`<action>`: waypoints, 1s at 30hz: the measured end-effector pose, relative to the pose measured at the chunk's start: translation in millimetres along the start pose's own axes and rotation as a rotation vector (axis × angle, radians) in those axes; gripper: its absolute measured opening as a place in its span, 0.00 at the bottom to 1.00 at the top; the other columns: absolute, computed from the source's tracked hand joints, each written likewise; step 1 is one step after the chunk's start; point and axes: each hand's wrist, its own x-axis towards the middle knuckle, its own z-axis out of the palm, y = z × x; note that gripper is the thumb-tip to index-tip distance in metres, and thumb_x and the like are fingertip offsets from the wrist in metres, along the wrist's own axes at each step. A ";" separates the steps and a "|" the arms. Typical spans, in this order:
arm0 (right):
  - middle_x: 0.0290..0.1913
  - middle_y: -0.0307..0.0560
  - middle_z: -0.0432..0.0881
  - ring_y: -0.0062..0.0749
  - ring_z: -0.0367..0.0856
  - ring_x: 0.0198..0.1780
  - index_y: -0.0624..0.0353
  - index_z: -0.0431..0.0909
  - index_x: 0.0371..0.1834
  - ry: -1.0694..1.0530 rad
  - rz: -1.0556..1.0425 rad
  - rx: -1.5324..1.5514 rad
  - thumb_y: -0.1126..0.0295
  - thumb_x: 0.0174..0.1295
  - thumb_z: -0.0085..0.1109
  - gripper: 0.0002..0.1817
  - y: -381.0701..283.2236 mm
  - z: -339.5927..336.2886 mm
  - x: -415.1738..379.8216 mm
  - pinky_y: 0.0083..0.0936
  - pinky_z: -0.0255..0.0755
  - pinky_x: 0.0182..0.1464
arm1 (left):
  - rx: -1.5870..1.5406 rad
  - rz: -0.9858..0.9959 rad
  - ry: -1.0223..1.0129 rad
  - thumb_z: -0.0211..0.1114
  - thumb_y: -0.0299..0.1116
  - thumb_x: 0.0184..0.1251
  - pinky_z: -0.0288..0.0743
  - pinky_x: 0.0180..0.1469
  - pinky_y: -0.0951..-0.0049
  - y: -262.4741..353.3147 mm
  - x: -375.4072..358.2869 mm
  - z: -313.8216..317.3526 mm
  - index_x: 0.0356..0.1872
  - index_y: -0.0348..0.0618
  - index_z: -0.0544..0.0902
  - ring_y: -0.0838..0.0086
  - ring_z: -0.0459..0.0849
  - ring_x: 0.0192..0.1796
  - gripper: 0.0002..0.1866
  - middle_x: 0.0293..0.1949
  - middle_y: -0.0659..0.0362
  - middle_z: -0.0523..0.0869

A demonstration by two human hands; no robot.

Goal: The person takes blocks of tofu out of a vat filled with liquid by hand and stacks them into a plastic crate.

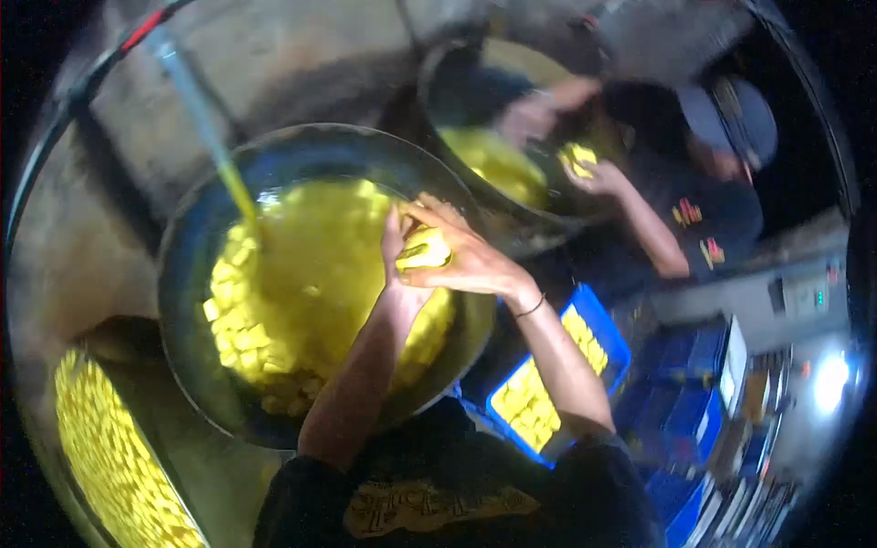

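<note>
My left hand [393, 242] and my right hand [475, 263] are together above a wide dark wok [187, 365], near its right side. Between them sit yellow blocks [426, 248] that look like tofu, with the fingers of both hands closed around them. How many blocks are there is hidden by the fingers. In the wok is cloudy yellow liquid [311, 247], with many yellow cubes [239, 333] heaped along its left and lower edge. A long blue stick handle [206, 128], yellow toward its lower end, leans into the liquid.
A co-worker [667, 183] at the upper right holds yellow blocks [579, 159] over a second wok [438, 82]. A blue crate [619, 340] of yellow blocks stands beside my right forearm. Yellow pieces [119, 457] fill a tray at lower left. Blue crates [681, 384] are stacked far right.
</note>
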 end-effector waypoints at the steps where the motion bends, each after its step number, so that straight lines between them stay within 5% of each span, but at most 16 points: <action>1: 0.63 0.58 0.63 0.49 0.60 0.66 0.56 0.68 0.59 -0.018 0.028 0.154 0.55 0.41 0.72 0.40 6.8 -21.5 -22.2 0.39 0.55 0.67 | 0.024 -0.082 0.025 0.40 0.64 0.67 0.76 0.45 0.68 -23.8 -1.1 10.5 0.54 0.45 0.70 0.69 0.79 0.45 0.33 0.45 0.56 0.77; 2: 0.64 0.54 0.63 0.45 0.59 0.67 0.57 0.69 0.58 -0.032 0.050 0.307 0.57 0.42 0.71 0.38 8.7 -45.1 -48.3 0.36 0.55 0.66 | 0.090 0.032 0.050 0.40 0.68 0.64 0.76 0.46 0.69 -60.3 -9.0 27.5 0.62 0.44 0.65 0.69 0.79 0.45 0.39 0.47 0.55 0.76; 4: 0.50 0.46 0.69 0.35 0.71 0.55 0.58 0.74 0.51 0.164 0.251 0.525 0.67 0.41 0.70 0.29 3.1 -75.2 -114.6 0.30 0.66 0.58 | 0.279 -0.201 0.116 0.40 0.69 0.63 0.77 0.46 0.70 -107.4 -32.8 74.3 0.68 0.45 0.56 0.70 0.79 0.46 0.43 0.52 0.55 0.72; 6: 0.53 0.42 0.69 0.30 0.72 0.53 0.58 0.74 0.49 0.322 0.439 0.684 0.69 0.39 0.65 0.28 14.1 -93.9 -188.4 0.27 0.66 0.57 | 0.328 -0.442 0.201 0.42 0.69 0.62 0.73 0.52 0.65 -178.3 -48.3 82.0 0.55 0.46 0.69 0.69 0.78 0.49 0.37 0.47 0.56 0.78; 7: 0.54 0.43 0.71 0.30 0.72 0.53 0.60 0.74 0.50 0.403 0.513 0.676 0.67 0.41 0.63 0.27 25.9 -97.1 -230.7 0.26 0.66 0.57 | 0.426 -0.435 0.141 0.41 0.70 0.62 0.66 0.59 0.66 -220.0 -57.1 73.6 0.61 0.44 0.65 0.67 0.73 0.56 0.40 0.55 0.52 0.73; 10: 0.47 0.40 0.78 0.28 0.75 0.49 0.60 0.71 0.54 0.870 0.829 1.131 0.63 0.54 0.59 0.24 75.8 -55.2 -339.5 0.28 0.70 0.52 | 0.695 -0.618 -0.031 0.38 0.70 0.62 0.43 0.71 0.70 -308.6 -91.2 -5.6 0.71 0.46 0.50 0.65 0.53 0.72 0.45 0.71 0.49 0.53; 11: 0.48 0.38 0.78 0.28 0.76 0.48 0.59 0.70 0.56 0.948 1.048 1.172 0.61 0.57 0.58 0.24 103.4 -36.0 -370.3 0.26 0.71 0.50 | 0.958 -0.734 0.028 0.37 0.69 0.64 0.43 0.71 0.69 -331.1 -99.4 -41.8 0.71 0.47 0.51 0.63 0.52 0.72 0.44 0.71 0.48 0.54; 12: 0.57 0.42 0.73 0.35 0.71 0.58 0.55 0.67 0.59 0.858 1.156 1.213 0.59 0.62 0.54 0.24 128.3 -23.0 -396.5 0.38 0.67 0.59 | 1.222 -0.844 0.082 0.36 0.68 0.65 0.44 0.71 0.69 -351.4 -104.5 -80.6 0.71 0.48 0.51 0.60 0.51 0.72 0.42 0.71 0.48 0.54; 14: 0.63 0.43 0.67 0.36 0.66 0.61 0.54 0.66 0.62 0.976 1.148 1.259 0.55 0.63 0.52 0.26 166.1 8.2 -416.7 0.45 0.67 0.58 | 1.366 -0.914 0.171 0.52 0.49 0.65 0.42 0.72 0.64 -390.7 -108.4 -150.1 0.66 0.37 0.60 0.58 0.50 0.72 0.34 0.70 0.46 0.55; 17: 0.65 0.43 0.63 0.36 0.61 0.63 0.56 0.68 0.62 0.809 1.209 1.106 0.50 0.62 0.53 0.29 218.9 30.2 -420.6 0.48 0.69 0.54 | 2.276 -0.237 -0.577 0.59 0.36 0.55 0.45 0.71 0.55 -394.3 -109.7 -202.6 0.60 0.38 0.68 0.49 0.51 0.71 0.29 0.68 0.43 0.55; 19: 0.59 0.48 0.70 0.37 0.69 0.57 0.58 0.74 0.54 0.768 1.411 0.749 0.45 0.56 0.57 0.31 266.5 50.7 -417.0 0.44 0.71 0.49 | 2.358 -0.037 -0.738 0.61 0.33 0.48 0.47 0.71 0.55 -394.1 -102.2 -213.8 0.59 0.34 0.69 0.48 0.51 0.71 0.32 0.68 0.44 0.55; 22: 0.54 0.65 0.74 0.60 0.63 0.61 0.64 0.73 0.55 0.557 1.598 0.066 0.34 0.45 0.56 0.45 310.9 89.0 -400.1 0.60 0.63 0.53 | 2.413 -0.058 -0.821 0.63 0.31 0.46 0.47 0.70 0.53 -385.8 -106.1 -217.0 0.59 0.33 0.68 0.48 0.54 0.69 0.33 0.66 0.43 0.58; 23: 0.54 0.62 0.74 0.62 0.63 0.59 0.62 0.75 0.52 0.561 1.604 -0.191 0.32 0.45 0.53 0.44 291.4 98.5 -380.5 0.61 0.59 0.55 | 2.402 -0.084 -0.840 0.65 0.31 0.45 0.46 0.70 0.52 -383.3 -110.0 -226.0 0.59 0.33 0.67 0.47 0.56 0.68 0.35 0.65 0.41 0.61; 24: 0.55 0.57 0.72 0.61 0.62 0.60 0.59 0.76 0.51 0.508 1.657 -0.295 0.33 0.46 0.51 0.41 300.1 132.4 -376.4 0.60 0.54 0.60 | 2.562 0.171 -0.892 0.61 0.34 0.55 0.52 0.69 0.57 -382.1 -118.8 -242.1 0.60 0.34 0.67 0.51 0.60 0.67 0.30 0.62 0.43 0.65; 26: 0.59 0.53 0.70 0.60 0.60 0.62 0.54 0.75 0.53 0.137 1.504 -0.621 0.38 0.49 0.53 0.35 302.7 189.2 -386.2 0.56 0.51 0.63 | 2.478 0.014 -0.888 0.59 0.36 0.57 0.53 0.68 0.57 -376.7 -137.9 -243.0 0.60 0.35 0.67 0.52 0.61 0.66 0.29 0.61 0.44 0.66; 30: 0.52 0.50 0.75 0.50 0.69 0.56 0.52 0.72 0.56 0.320 1.454 -0.501 0.49 0.55 0.55 0.28 338.5 225.6 -411.6 0.58 0.59 0.54 | 2.023 -0.487 -0.770 0.53 0.42 0.67 0.57 0.66 0.57 -338.5 -160.2 -224.0 0.62 0.40 0.66 0.54 0.64 0.65 0.26 0.60 0.46 0.70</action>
